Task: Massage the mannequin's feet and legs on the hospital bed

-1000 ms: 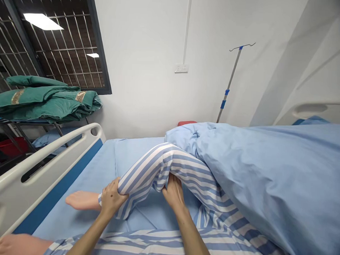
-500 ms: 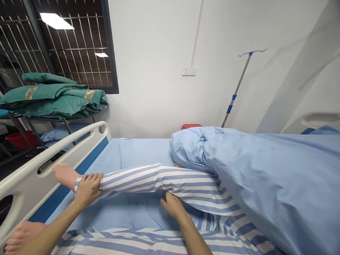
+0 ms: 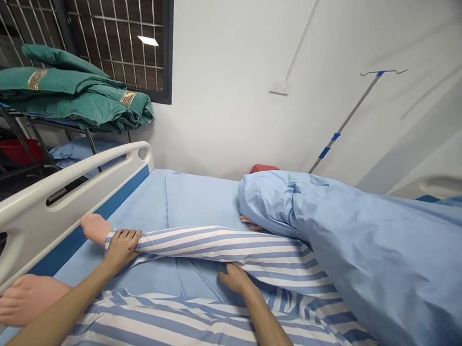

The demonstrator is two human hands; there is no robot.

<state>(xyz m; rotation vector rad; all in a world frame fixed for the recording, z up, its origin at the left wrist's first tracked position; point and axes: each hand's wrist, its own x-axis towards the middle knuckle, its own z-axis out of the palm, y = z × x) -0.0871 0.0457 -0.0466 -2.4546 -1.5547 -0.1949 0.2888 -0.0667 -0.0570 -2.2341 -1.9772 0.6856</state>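
Your left hand (image 3: 121,249) is closed around the ankle of a striped pajama leg (image 3: 221,246), right at the cuff. The leg looks like part of a practice doll, with a smooth pink foot (image 3: 94,228). Your right hand (image 3: 237,279) lies open, with its fingers (image 3: 227,275) pushed against the low edge of the leg, near the middle. You cannot see if they go under it.

The leg lies across the blue bed sheet (image 3: 199,202), and its foot is near the left edge, by the white bed rail (image 3: 64,187). The top of the leg goes under a puffy blue blanket (image 3: 365,248). The leg looks heavy and floppy, and the soft cloth may slip on it. The best spots to hold look like the ankle and under the knee, where you can feel the firm leg. Another foot (image 3: 29,299) rests near the rail, at the end of a second striped leg (image 3: 173,317).
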